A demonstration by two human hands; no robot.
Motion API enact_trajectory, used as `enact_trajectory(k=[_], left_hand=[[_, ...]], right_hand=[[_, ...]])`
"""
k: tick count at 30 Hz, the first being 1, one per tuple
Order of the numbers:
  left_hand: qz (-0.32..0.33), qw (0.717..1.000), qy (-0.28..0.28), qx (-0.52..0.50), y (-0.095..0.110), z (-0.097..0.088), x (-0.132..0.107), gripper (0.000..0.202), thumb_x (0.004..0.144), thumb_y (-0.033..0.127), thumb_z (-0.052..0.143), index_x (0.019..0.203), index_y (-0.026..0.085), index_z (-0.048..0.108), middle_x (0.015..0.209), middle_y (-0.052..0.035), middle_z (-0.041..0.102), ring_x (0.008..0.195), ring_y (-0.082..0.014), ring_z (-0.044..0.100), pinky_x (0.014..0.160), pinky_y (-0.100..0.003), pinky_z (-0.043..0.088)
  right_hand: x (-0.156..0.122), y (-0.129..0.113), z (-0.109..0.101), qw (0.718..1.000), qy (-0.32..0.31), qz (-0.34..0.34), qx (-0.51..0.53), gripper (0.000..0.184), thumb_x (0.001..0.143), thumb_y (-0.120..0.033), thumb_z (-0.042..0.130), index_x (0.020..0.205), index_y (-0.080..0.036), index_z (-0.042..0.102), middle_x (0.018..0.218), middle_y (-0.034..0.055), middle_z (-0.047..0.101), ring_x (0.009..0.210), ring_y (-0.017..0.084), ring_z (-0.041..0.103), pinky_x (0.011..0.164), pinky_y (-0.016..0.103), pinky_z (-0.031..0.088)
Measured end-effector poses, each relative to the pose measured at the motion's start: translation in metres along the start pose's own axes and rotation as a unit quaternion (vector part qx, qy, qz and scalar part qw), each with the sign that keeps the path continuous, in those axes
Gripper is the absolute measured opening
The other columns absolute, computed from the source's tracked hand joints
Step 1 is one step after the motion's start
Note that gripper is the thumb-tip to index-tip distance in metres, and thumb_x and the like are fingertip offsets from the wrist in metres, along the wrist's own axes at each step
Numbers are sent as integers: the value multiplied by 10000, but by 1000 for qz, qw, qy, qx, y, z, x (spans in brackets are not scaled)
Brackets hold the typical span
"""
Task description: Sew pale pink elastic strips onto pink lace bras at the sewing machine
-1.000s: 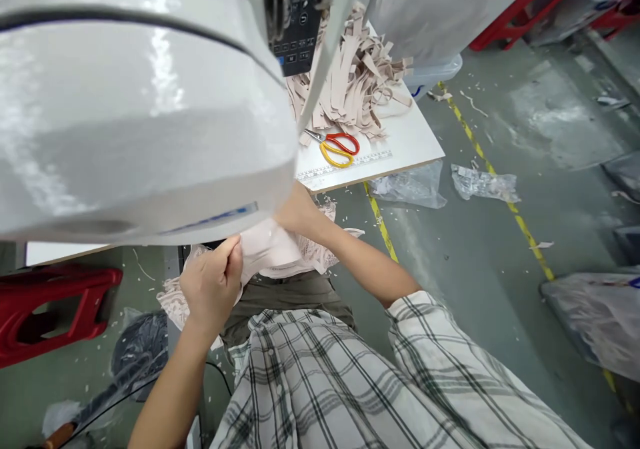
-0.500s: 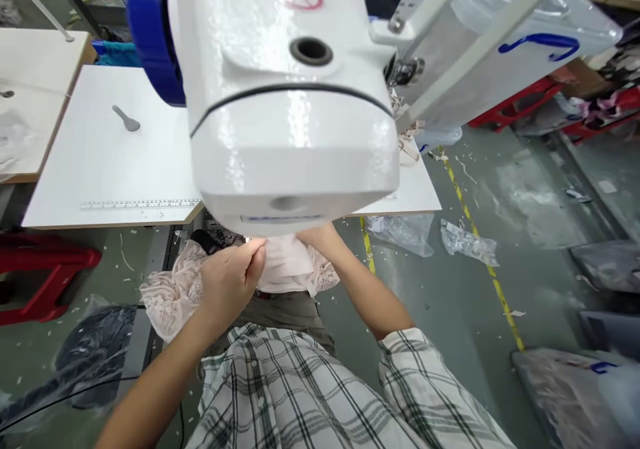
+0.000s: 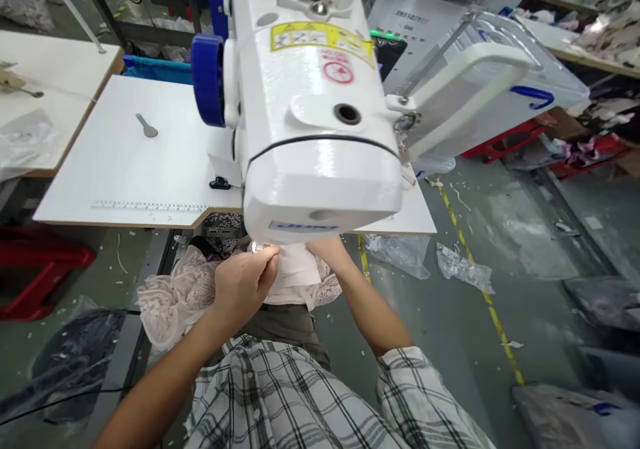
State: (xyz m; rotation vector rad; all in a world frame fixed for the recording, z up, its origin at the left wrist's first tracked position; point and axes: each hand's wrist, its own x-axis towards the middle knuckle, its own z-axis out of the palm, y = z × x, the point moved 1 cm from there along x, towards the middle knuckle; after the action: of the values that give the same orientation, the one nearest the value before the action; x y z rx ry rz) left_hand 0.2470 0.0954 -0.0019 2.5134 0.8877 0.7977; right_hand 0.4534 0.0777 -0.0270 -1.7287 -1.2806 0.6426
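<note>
A pale pink lace bra (image 3: 193, 289) lies across my lap below the head of a white sewing machine (image 3: 320, 176). My left hand (image 3: 245, 281) is closed on the bra's edge, thumb pressed down beside a small metal part under the machine head. Lace cups bunch up to the left of that hand. A smooth, plain panel of the same bra spreads between my two hands. My right hand (image 3: 331, 252) reaches in from the right at the panel's far side. The machine head hides its fingers, so their grip does not show.
The white sewing table (image 3: 115, 162) carries a printed ruler scale, a grey spoon-shaped object (image 3: 147, 126) and a small black clip-like piece (image 3: 220, 182). A red stool (image 3: 45, 269) stands at lower left. Plastic bags (image 3: 463, 269) lie on the floor at right.
The view has tilted, so more of the machine's top shows and its head sits further right. Both hands stay at the bra, with little visible movement relative to it.
</note>
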Motion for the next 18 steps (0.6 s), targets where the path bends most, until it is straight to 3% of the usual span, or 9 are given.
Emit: enact_trajectory(k=[3,6,9,11,12,14,16,18], left_hand=[[-2,1000,6,8,-1,-2,1,284,988,288,492,1031,173,748,939,-34,799,774,-168,741,675,-247,507],[-4,1000,13,11,-4,-5,3,274,988,285,501,1033,173,746,966,-48,796,813,-174,741,711,-238,512],[21,999,-24,-4,-8,-12,3,260,989,288,510,1049,184,741,969,-44,793,818,-171,734,700,-235,500],[45,997,-65,-8,-10,-17,0,253,990,294,514,1038,193,740,919,-32,790,757,-160,718,652,-236,477],[52,995,-85,-3,-10,-19,-3,250,990,296,514,1032,194,738,876,-26,785,712,-153,703,623,-240,460],[65,992,-104,13,-7,-21,-10,246,977,330,539,1055,180,718,799,-25,759,664,-156,669,602,-259,439],[94,989,-111,21,1,-18,-19,372,929,433,601,1154,143,665,867,-64,746,778,-203,675,687,-299,466],[142,982,-122,26,12,-10,-26,524,878,501,643,1225,109,611,970,-113,727,914,-258,656,789,-359,474]], right_hand=[[0,-3,1,998,22,16,54,187,844,-393,564,799,-211,569,660,-19,572,634,149,492,667,296,446],[-9,0,6,979,18,58,192,261,858,-473,589,850,-212,597,674,-31,568,650,137,506,687,282,455],[-34,11,16,911,-23,148,384,358,822,-564,635,884,-213,606,722,-27,584,649,125,518,634,257,450],[-58,16,22,873,-34,183,450,379,779,-565,701,894,-213,622,723,-31,579,633,114,513,601,242,435],[-71,17,24,872,-21,183,454,368,766,-543,731,896,-212,634,719,-33,575,630,110,509,598,239,432],[-96,16,23,902,28,144,407,304,779,-483,750,884,-209,666,744,-24,595,652,112,522,616,247,445],[-118,11,19,946,66,52,313,215,834,-426,713,878,-215,702,819,6,647,716,135,570,671,282,484],[-135,5,14,972,67,-69,215,148,873,-371,678,879,-233,730,874,27,688,756,155,612,714,318,516]])
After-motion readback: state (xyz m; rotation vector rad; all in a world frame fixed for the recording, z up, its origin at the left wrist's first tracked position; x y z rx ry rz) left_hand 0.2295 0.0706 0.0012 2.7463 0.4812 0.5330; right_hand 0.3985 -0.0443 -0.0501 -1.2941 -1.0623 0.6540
